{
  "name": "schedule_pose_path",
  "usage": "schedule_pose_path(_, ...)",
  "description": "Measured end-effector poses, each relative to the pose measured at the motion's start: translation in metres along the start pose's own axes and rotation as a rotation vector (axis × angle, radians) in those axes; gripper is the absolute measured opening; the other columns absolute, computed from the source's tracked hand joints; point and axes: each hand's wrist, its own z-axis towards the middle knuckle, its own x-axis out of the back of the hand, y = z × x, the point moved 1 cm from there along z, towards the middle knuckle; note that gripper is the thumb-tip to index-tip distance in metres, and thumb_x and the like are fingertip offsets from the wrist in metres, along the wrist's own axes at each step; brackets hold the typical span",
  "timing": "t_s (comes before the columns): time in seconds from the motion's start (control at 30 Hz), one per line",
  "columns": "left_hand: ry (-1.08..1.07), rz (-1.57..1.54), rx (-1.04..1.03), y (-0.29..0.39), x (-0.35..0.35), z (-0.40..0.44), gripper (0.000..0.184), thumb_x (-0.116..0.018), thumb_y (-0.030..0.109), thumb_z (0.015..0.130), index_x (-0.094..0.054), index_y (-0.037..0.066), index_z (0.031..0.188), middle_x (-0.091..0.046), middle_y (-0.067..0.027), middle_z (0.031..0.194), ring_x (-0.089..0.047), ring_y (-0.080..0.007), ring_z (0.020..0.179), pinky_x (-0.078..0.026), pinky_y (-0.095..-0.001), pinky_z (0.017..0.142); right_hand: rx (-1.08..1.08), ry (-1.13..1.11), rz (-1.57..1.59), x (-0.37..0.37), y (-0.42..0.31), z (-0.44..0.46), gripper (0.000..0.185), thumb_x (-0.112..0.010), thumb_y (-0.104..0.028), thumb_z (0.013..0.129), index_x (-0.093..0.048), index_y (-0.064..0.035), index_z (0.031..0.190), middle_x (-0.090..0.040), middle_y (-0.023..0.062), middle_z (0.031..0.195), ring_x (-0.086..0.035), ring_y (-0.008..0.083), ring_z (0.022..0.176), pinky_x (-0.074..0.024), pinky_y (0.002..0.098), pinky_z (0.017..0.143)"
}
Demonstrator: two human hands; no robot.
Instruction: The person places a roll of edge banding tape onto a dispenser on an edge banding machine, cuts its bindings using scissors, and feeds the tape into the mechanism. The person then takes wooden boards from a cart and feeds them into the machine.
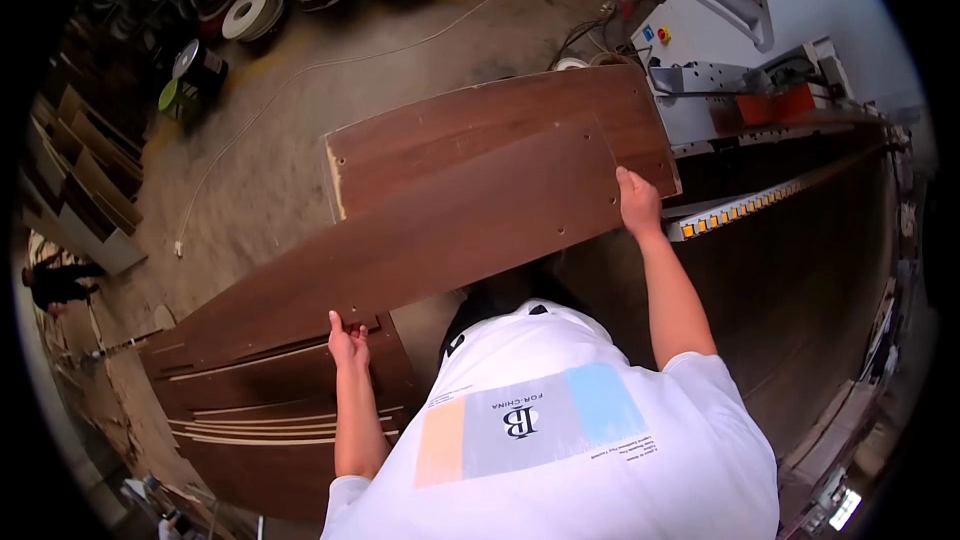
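A long dark brown board [450, 220] with small holes near its edges stretches across the middle, held between both my hands. My right hand [640, 202] grips its right end, thumb on top and the fingers hidden beneath. At the board's near edge, left of centre, my left hand [349, 342] holds it with the thumb and fingers partly showing. Beyond it lies another brown board [480, 110] with a chipped left edge, partly covered by the held one. Under the held board's left part is a stack of brown boards [270, 390].
A machine [720, 90] with a long bed and a strip of yellow squares [735, 215] stands at the right. A thin cable [300, 68] crosses the floor. Round stacked pieces [253, 14] and a bucket [200, 65] stand at the upper left. A person [62, 283] is at the far left.
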Motion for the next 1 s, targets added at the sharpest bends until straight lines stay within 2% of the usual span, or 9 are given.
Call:
schedule_pose_path(0.17, -0.020, 0.103, 0.002, -0.017, -0.037, -0.022, 0.032, -0.060, 0.044, 0.105, -0.065, 0.013, 0.111, -0.072, 0.0000, 0.095, -0.064, -0.0126, 0.076, -0.049, -0.0281, 0.061, -0.048, 0.094, -0.085, 0.028, 0.062, -0.024, 0.051, -0.053, -0.050, 0.104, -0.063, -0.0053, 0.081, -0.065, 0.0197, 0.074, -0.064, 0.0454, 0.077, -0.0463, 0.0503, 0.064)
schedule_pose_path(0.4, -0.157, 0.196, 0.063, -0.114, -0.168, -0.083, 0.032, -0.059, 0.041, 0.106, -0.064, 0.010, 0.111, -0.072, -0.0023, 0.096, -0.068, -0.0156, 0.083, -0.054, -0.0294, 0.064, -0.212, 0.298, -0.150, 0.128, 0.187, 0.034, 0.043, -0.058, -0.054, 0.100, -0.070, -0.0129, 0.095, -0.071, 0.0109, 0.077, -0.069, 0.0371, 0.079, -0.0512, 0.0454, 0.067)
schedule_pose_path(0.47, -0.194, 0.268, 0.071, -0.144, -0.225, -0.121, 0.029, -0.059, 0.038, 0.106, -0.063, 0.010, 0.111, -0.073, -0.0039, 0.097, -0.070, -0.0169, 0.086, -0.054, -0.0296, 0.065, -0.238, 0.359, -0.141, 0.158, 0.226, 0.065, 0.037, -0.061, -0.050, 0.099, -0.070, -0.0135, 0.103, -0.074, 0.0072, 0.085, -0.070, 0.0340, 0.086, -0.0528, 0.0453, 0.073)
schedule_pose_path(0.53, -0.246, 0.410, 0.107, -0.167, -0.262, -0.144, 0.026, -0.059, 0.035, 0.106, -0.062, 0.009, 0.110, -0.073, -0.0054, 0.097, -0.072, -0.0183, 0.088, -0.055, -0.0296, 0.066, -0.073, 0.561, -0.296, 0.178, 0.263, 0.092, 0.031, -0.064, -0.045, 0.098, -0.069, -0.0158, 0.107, -0.076, 0.0030, 0.094, -0.069, 0.0328, 0.091, -0.0533, 0.0464, 0.078)
schedule_pose_path(0.57, -0.288, 0.509, 0.134, -0.179, -0.275, -0.149, 0.025, -0.059, 0.033, 0.106, -0.062, 0.009, 0.110, -0.073, -0.0061, 0.097, -0.073, -0.0190, 0.089, -0.055, -0.0294, 0.066, -0.228, 0.404, -0.264, 0.188, 0.274, 0.102, 0.039, -0.065, -0.045, 0.096, -0.067, -0.0135, 0.119, -0.074, 0.0043, 0.117, -0.065, 0.0317, 0.112, -0.0520, 0.0455, 0.093)
schedule_pose_path(0.63, -0.401, 0.671, 0.152, -0.193, -0.300, -0.162, 0.019, -0.060, 0.026, 0.105, -0.061, 0.007, 0.106, -0.073, -0.0082, 0.093, -0.072, -0.0180, 0.080, -0.054, -0.0282, 0.066, -0.179, 0.392, -0.399, 0.191, 0.291, 0.114, 0.046, -0.066, -0.046, 0.095, -0.065, -0.0138, 0.128, -0.066, 0.0054, 0.133, -0.059, 0.0314, 0.124, -0.0484, 0.0451, 0.102)
schedule_pose_path(0.7, -0.454, 0.749, 0.063, -0.198, -0.324, -0.178, 0.017, -0.061, 0.024, 0.104, -0.061, 0.007, 0.105, -0.072, -0.0077, 0.091, -0.069, -0.0155, 0.077, -0.053, -0.0272, 0.066, -0.197, 0.334, -0.503, 0.188, 0.314, 0.124, 0.062, -0.067, -0.050, 0.093, -0.057, -0.0130, 0.142, -0.051, 0.0059, 0.154, -0.046, 0.0317, 0.141, -0.0385, 0.0468, 0.116)
schedule_pose_path(0.83, -0.491, 0.825, -0.187, -0.197, -0.357, -0.187, 0.016, -0.062, 0.020, 0.103, -0.062, 0.005, 0.104, -0.071, -0.0072, 0.087, -0.064, -0.0116, 0.071, -0.049, -0.0256, 0.065, -0.280, 0.294, -0.528, 0.215, 0.324, 0.142, 0.072, -0.068, -0.057, 0.089, -0.055, -0.0135, 0.145, -0.051, 0.0066, 0.154, -0.047, 0.0326, 0.140, -0.0370, 0.0509, 0.116)
schedule_pose_path(1.0, -0.607, 1.112, -0.616, -0.198, -0.395, -0.170, 0.017, -0.065, 0.020, 0.102, -0.065, 0.004, 0.106, -0.070, -0.0050, 0.082, -0.065, -0.0128, 0.073, -0.050, -0.0282, 0.067, -0.350, 0.244, -0.474, 0.241, 0.335, 0.163, 0.068, -0.070, -0.060, 0.087, -0.063, -0.0122, 0.136, -0.066, 0.0100, 0.135, -0.058, 0.0340, 0.126, -0.0474, 0.0470, 0.105)
